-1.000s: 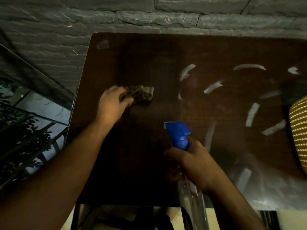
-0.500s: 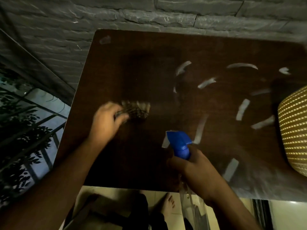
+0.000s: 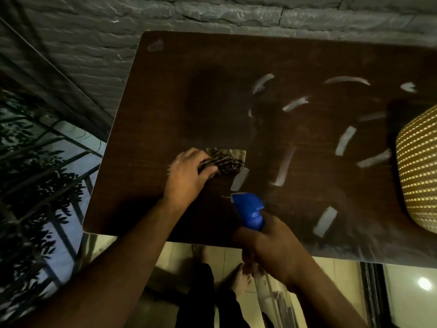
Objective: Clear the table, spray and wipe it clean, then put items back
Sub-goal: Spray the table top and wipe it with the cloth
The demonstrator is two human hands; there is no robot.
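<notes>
Clear-bodied spray bottle (image 3: 253, 213), contents indiscernible

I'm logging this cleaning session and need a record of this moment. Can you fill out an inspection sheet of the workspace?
Surface: dark wooden table, pale streaks across its right half.
Job's things: checked cloth on the table; spray bottle, blue head.
Clutter: yellow woven object at the right edge.
Hands: left hand grips the cloth; right hand holds the spray bottle.
Cables: nothing seen.
Surroundings: grey stone wall, railing with foliage at left, tiled floor below.
</notes>
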